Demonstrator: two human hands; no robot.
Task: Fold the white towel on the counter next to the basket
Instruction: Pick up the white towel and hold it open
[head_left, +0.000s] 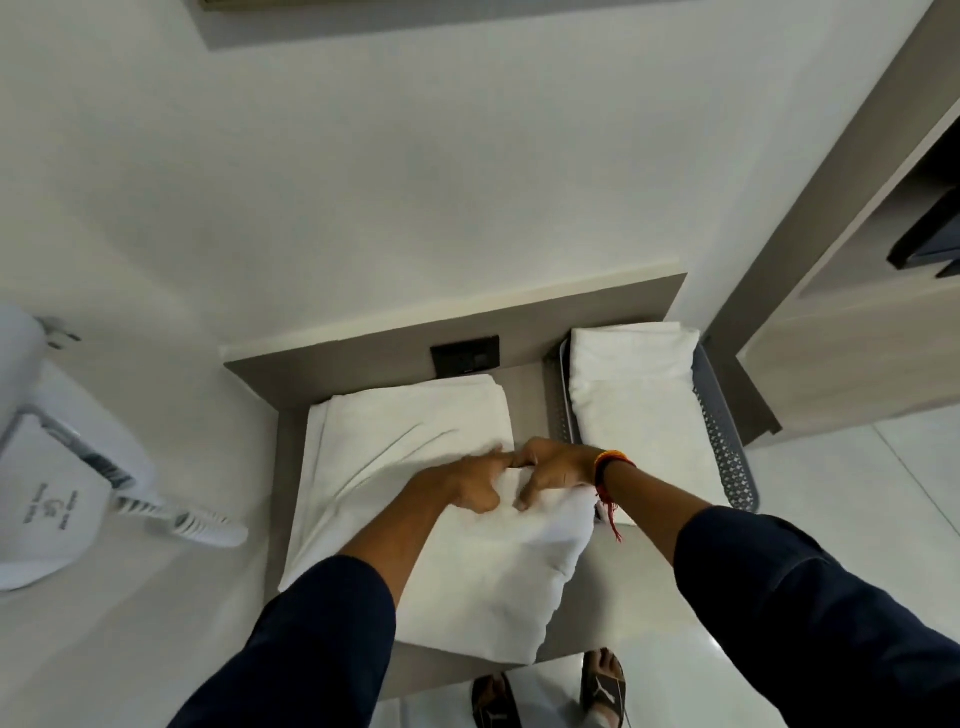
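Observation:
A white towel lies spread on the grey counter, partly folded, with creases running toward its middle right edge. My left hand rests on the towel with fingers bunching the cloth. My right hand meets it fingertip to fingertip and grips a raised fold of the same towel at its right edge. To the right stands a grey perforated basket holding folded white towels.
A black wall socket sits on the counter's back panel. A white wall-mounted hair dryer with a coiled cord hangs at the left. A wooden cabinet stands to the right. My sandalled feet show below the counter edge.

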